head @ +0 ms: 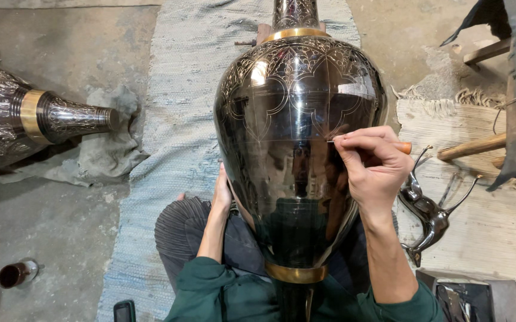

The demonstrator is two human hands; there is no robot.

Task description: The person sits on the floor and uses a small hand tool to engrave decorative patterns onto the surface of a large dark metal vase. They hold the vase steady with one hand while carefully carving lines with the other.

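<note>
Lying lengthwise on a pale blue-grey woven mat (174,119), a large dark polished metal vase with fine engraved floral lines and brass bands (296,119) fills the middle of the view, its narrow foot toward the person's lap and its neck reaching the mat's far edge. Beside the mat's left edge, on the bare concrete floor (49,226), a second engraved dark metal vessel with a brass ring (25,119) lies on a crumpled grey cloth (106,149). Off the mat's right edge, a fringed beige rug (496,220) carries a small shiny metal deer figurine (428,214), a wooden handle (472,147) and, at its near corner, a grey metal box (478,295).

The right hand (374,167) rests against the vase's right shoulder, fingers pinched tightly around a thin engraving tool with an orange end (405,146), whose tip touches the polished surface. The left hand (222,191) lies flat and open against the vase's left flank, bracing it.

A small rusty brown cylindrical cup (16,273) sits on the floor near the left edge, and a dark phone (124,311) lies at the mat's near edge.
</note>
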